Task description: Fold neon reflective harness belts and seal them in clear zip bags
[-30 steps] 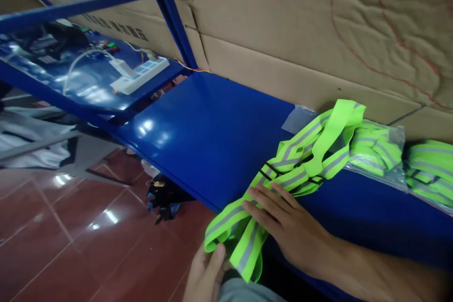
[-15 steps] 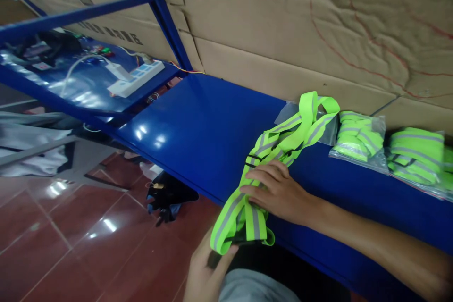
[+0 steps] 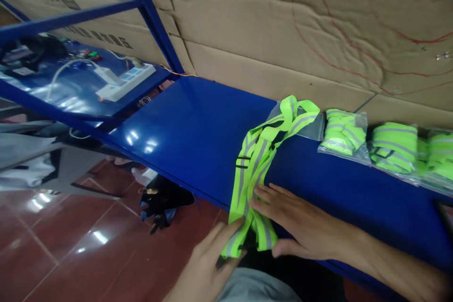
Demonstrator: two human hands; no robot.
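From where I stand, the person's bare hands are a little apart, both on a bundle of yellow-green webbing straps (image 3: pixel 262 151) with grey stripes; the left hand (image 3: pixel 208 255) is clamped on the bundle's near end, its fingers over the webbing and the thumb below; the right hand (image 3: pixel 300 224) is spread rather than closed, its fingertips laid against the right-hand edge of the straps and its thumb by the loose lower end.

The bundle runs lengthwise over a blue shelf (image 3: pixel 198 127), its near end hanging past the front edge above the person's lap, where grey cloth (image 3: pixel 255 288) shows; its far end loops up over a clear plastic bag (image 3: pixel 313 130) close to the cardboard wall (image 3: pixel 265 28); black slides (image 3: pixel 242 163) cross the webbing about midway.

To the right of that bag, a row of clear bags packed with the same sort of strap lies along the wall; the nearest packed bag (image 3: pixel 341 134) sits just beside it, and another (image 3: pixel 394 148) follows.

On the left, beyond a blue post (image 3: pixel 150 19), a white power strip (image 3: pixel 127 82) lies on a neighbouring shelf with a plug in it; below, something black (image 3: pixel 168 198), perhaps a bag or clothing, rests over the reddish tiled floor (image 3: pixel 88 264).
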